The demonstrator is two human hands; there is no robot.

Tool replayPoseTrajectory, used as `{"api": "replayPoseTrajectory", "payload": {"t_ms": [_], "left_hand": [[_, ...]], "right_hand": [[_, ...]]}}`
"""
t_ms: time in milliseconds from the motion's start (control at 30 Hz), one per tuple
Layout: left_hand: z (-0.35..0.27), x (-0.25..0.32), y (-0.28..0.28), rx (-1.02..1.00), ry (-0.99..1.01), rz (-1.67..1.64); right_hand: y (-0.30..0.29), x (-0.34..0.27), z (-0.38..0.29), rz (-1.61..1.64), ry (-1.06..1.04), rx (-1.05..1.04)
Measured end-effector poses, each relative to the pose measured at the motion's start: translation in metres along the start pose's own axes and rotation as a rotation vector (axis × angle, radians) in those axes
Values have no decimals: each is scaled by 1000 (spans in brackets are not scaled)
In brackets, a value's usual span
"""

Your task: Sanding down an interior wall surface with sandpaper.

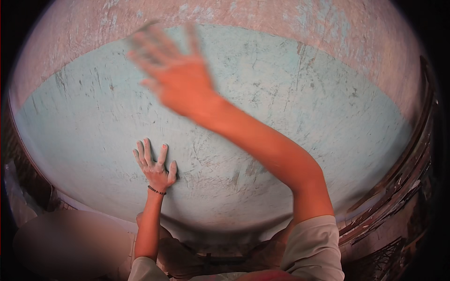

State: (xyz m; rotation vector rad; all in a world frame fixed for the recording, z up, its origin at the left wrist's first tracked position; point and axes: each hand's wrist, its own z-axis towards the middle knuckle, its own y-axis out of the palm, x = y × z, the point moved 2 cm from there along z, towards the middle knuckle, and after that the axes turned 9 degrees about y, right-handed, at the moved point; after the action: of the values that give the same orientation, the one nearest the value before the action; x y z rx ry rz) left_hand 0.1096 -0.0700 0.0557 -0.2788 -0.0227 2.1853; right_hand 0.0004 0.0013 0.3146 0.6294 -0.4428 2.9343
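My left hand lies flat against a worn painted surface, seemingly a wall, with its fingers spread. Pale dust coats those fingers, and a dark beaded bracelet circles the wrist. Higher up, my right hand reaches across to the left, blurred by motion, fingers apart. Its fingertips are near the border between the scuffed teal paint and the pink paint above. A dark edge shows by these fingertips; whether it is a thin thing under them or a shadow, I cannot tell.
Several dark bars or slats lie along the right side. A clear plastic-like sheet is at the far left, near a tiled floor. A blurred oval patch hides the lower left. My bent legs are below the painted surface.
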Motion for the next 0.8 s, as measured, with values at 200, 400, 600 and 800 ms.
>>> {"api": "replayPoseTrajectory", "payload": {"t_ms": [200,400,600,800], "left_hand": [[-1,1,1,-17,-32,-22],[-8,0,5,1,-128,-56],[-8,3,4,3,-145,-68],[-15,0,-1,-10,-141,-76]], "right_hand": [[-89,123,-100,-280,458,27],[-119,200,-205,-295,623,271],[-102,172,-172,-395,630,222],[-31,60,-24,-274,356,103]]}}
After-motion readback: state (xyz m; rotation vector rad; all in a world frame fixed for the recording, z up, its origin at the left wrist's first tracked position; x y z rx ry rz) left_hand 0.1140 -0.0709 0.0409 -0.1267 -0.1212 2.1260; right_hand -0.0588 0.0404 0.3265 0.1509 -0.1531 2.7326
